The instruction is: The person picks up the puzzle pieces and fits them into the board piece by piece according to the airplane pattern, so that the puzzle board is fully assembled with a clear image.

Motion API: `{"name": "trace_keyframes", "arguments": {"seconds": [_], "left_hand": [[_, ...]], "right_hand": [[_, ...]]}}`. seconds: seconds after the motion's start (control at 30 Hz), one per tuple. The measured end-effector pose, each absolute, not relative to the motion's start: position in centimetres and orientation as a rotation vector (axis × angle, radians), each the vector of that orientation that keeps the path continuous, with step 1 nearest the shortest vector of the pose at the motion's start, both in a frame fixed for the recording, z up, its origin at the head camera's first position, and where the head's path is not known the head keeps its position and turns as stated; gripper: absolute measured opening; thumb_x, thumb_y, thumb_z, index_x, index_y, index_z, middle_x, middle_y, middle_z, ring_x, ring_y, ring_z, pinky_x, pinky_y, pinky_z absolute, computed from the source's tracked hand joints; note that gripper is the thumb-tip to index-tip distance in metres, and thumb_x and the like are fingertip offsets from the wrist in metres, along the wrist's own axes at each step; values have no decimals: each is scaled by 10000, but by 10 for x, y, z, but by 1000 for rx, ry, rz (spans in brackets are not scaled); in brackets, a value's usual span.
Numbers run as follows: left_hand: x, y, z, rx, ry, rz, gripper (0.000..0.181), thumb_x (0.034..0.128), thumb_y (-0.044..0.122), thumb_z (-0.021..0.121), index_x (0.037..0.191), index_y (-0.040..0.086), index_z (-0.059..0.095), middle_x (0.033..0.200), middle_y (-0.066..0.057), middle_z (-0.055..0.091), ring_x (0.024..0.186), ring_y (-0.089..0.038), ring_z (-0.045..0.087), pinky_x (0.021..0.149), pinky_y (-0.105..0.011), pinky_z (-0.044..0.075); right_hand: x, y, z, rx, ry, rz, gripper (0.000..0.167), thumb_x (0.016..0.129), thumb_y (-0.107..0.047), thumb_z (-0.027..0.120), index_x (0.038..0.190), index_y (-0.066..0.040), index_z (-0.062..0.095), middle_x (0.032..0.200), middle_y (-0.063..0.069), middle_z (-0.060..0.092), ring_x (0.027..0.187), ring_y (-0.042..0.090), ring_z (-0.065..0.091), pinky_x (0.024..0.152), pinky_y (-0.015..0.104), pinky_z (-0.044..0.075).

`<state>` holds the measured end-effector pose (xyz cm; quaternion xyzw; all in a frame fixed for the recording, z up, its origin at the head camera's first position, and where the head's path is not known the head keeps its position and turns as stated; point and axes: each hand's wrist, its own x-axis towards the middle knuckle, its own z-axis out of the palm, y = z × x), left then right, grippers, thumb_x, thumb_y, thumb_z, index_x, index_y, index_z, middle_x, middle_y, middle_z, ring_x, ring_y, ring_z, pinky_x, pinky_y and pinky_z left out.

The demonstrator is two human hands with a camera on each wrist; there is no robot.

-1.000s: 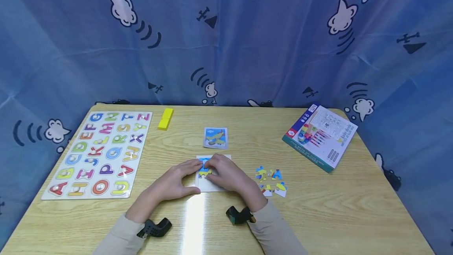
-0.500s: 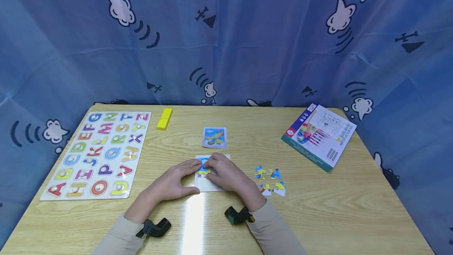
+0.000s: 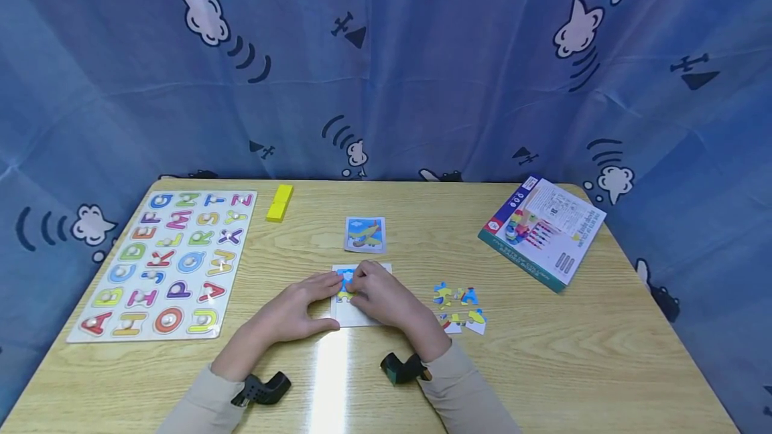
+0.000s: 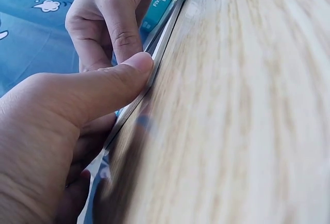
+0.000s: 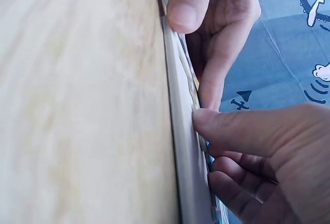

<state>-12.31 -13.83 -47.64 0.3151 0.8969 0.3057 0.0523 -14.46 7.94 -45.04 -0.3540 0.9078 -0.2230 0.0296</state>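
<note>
The white puzzle board (image 3: 352,314) lies flat, with blue and yellow pieces (image 3: 345,296) in its left part. My left hand (image 3: 295,310) rests at the board's left side with relaxed fingers, its thumb (image 4: 135,69) at the near edge. Over the board, my right hand (image 3: 386,293) has bent fingers and pinches a puzzle piece, mostly hidden under the fingertips. In the right wrist view, the right thumb (image 5: 216,123) touches the pieces along the board's edge (image 5: 180,110). Loose pieces (image 3: 470,297) lie to the right. Beyond the board is an airplane picture card (image 3: 364,234).
An alphabet board (image 3: 171,263) with several coloured letters covers the table's left side. Two yellow blocks (image 3: 280,203) stand end to end beside its upper right corner. A bead box (image 3: 545,233) lies at the back right, before a blue curtain (image 3: 386,86).
The right fingertips have shifted slightly over the pieces. The left hand stays in place at the board, and the whole view has drifted a little.
</note>
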Motion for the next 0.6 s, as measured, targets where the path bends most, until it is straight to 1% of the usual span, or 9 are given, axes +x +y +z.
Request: {"name": "trace_keyframes", "arguments": {"seconds": [0.27, 0.37, 0.5, 0.6], "left_hand": [[-122, -137, -480, 963, 2752, 970, 697, 825, 495, 681, 1382, 118, 503, 1446, -23, 466, 1364, -240, 398, 1092, -442, 383], [-121, -134, -480, 961, 2771, 1032, 617, 846, 456, 677, 1350, 126, 544, 1413, -15, 505, 1339, -229, 435, 1086, -433, 393], [-120, -129, -479, 1003, 2811, 1062, 498, 887, 388, 652, 1305, 125, 591, 1357, -17, 560, 1286, -227, 499, 1069, -412, 416], [-121, -126, -478, 1022, 2833, 1054, 426, 895, 351, 650, 1248, 111, 638, 1329, -14, 584, 1259, -225, 526, 1056, -396, 432]], "right_hand": [[-143, 81, -451, -1096, 2779, -671, 229, 880, -111, 668, 1096, -58, 722, 950, 16, 572, 875, 133, 509, 728, 212, 477], [-143, 81, -451, -1083, 2772, -678, 233, 883, -122, 665, 1098, -49, 719, 954, 18, 574, 877, 134, 509, 730, 214, 479], [-144, 81, -452, -1079, 2771, -698, 214, 883, -127, 662, 1067, -41, 731, 957, 16, 593, 906, 140, 536, 778, 233, 496], [-145, 81, -451, -1047, 2761, -733, 197, 888, -122, 651, 1047, -40, 731, 973, 23, 615, 941, 148, 563, 824, 261, 510]]}}
